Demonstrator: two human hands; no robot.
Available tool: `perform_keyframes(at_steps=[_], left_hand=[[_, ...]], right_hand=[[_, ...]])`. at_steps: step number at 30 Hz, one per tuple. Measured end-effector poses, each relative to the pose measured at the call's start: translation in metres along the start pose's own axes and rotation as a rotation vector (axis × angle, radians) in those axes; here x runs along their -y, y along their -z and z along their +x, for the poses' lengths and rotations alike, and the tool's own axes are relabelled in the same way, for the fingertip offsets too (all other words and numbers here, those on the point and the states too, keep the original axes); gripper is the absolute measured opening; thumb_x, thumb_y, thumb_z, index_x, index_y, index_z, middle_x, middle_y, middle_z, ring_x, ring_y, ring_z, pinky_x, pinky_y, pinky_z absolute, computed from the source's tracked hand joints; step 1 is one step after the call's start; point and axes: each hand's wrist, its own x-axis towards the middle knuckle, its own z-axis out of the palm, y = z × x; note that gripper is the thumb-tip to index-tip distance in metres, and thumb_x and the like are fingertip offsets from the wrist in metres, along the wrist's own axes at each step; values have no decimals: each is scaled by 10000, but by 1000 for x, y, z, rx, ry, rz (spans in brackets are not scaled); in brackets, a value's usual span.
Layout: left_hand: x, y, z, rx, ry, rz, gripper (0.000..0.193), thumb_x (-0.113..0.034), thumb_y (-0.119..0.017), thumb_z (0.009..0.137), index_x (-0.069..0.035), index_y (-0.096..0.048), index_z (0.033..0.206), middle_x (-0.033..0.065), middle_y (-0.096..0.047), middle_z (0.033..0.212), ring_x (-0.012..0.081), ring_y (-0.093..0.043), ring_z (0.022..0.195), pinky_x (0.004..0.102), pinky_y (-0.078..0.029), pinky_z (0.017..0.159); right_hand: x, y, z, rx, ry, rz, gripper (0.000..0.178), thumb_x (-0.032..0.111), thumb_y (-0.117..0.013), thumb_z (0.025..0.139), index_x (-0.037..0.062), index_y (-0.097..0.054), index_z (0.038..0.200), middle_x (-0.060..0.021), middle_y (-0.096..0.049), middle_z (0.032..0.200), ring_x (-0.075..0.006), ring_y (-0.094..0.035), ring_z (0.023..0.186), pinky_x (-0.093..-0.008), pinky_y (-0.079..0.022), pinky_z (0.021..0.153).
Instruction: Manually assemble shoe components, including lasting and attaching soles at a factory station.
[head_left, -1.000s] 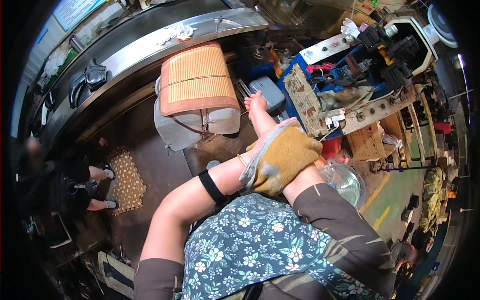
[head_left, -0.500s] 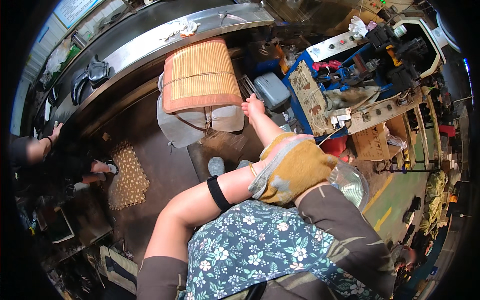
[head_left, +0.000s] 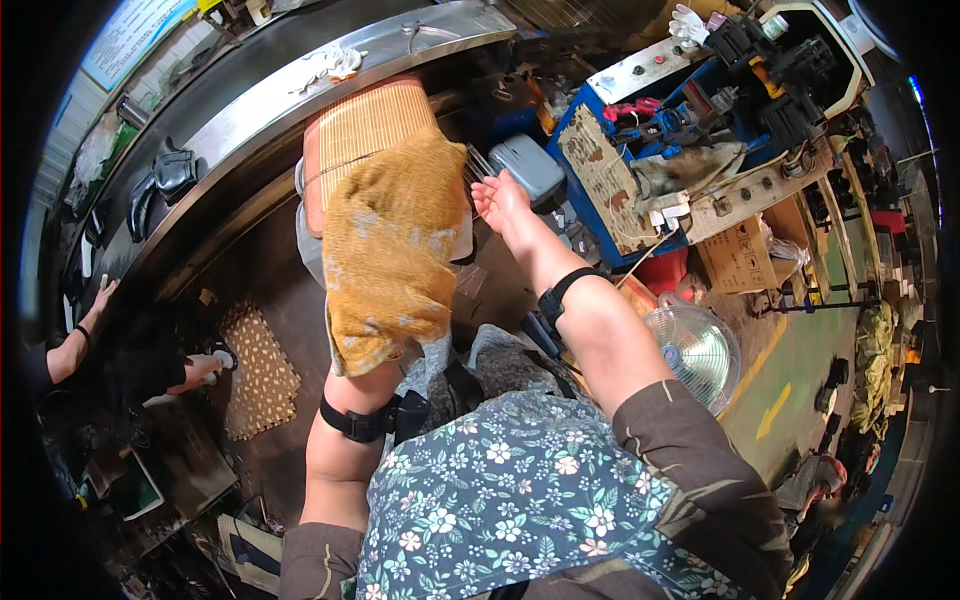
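Note:
A worn mustard-yellow towel (head_left: 395,240) drapes over my left hand and wrist, hiding the hand and its fingers. It spreads across the front of a stool topped with a slatted bamboo mat (head_left: 345,125), tied on with cord; I cannot tell whether the towel touches it. My bare right hand (head_left: 500,197) is held out to the right of the towel, fingers apart and a little curled, holding nothing. Beyond it sits a grey plastic case (head_left: 528,168). Both my forearms wear black straps.
A metal-edged bench (head_left: 250,100) runs behind the stool, bearing white gloves (head_left: 330,67) and black shoe-shaped pieces (head_left: 160,180). At right stand a blue machine (head_left: 590,170), a cardboard box (head_left: 735,255) and a floor fan (head_left: 692,355). Another person's hand (head_left: 103,295) is at far left.
My left hand has swung from my right forearm forward to the stool, taking the towel along. The right forearm is now uncovered, its hand still held out.

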Motion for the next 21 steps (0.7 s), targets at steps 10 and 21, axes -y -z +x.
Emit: perform_keyframes(at_steps=[10,21], left_hand=[[-42,12,-19,-80,92,-603,573,-358,-616,929,-17,-449,1357,110,-489,1373,213,-469,1247,371,-379,1077],[-10,149,-42,629,741,1913,658,-340,-721,771,-145,-489,1354,200,-451,1406,357,-392,1339,518,-333,1086]], right_hand=[[-6,-54,-161,969,-250,31,635,496,-385,999,95,-280,1479,-139,-395,1473,-287,-412,1345,-457,-383,1087],[6,154,-198,204,8,-3,383,97,-597,910,-14,-513,1267,-133,-627,1176,-256,-632,1060,-407,-508,932]])
